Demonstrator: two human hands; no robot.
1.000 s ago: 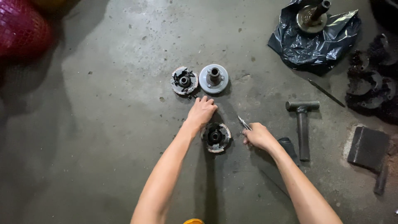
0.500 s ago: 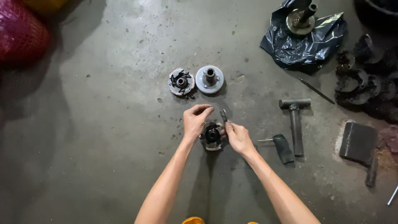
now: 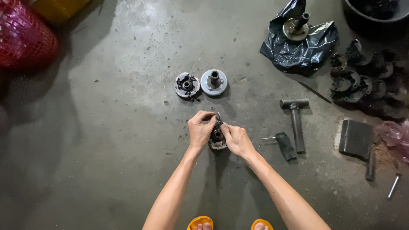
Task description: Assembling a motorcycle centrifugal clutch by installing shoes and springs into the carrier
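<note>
Two hands (image 3: 219, 134) gripping round hub (image 3: 217, 138), bare floor (image 3: 128, 140) around

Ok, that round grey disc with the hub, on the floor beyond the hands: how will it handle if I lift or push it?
The grey disc looks like solid metal, so probably heavy for its size and rigid. It lies flat on the concrete floor, so a push should slide it, not roll it. The greasy-looking part beside it suggests a slippery grip.

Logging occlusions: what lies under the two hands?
Under the left hand and right hand, a round metal part sits on the concrete floor; its dark hub shows, its sides are covered.
</note>
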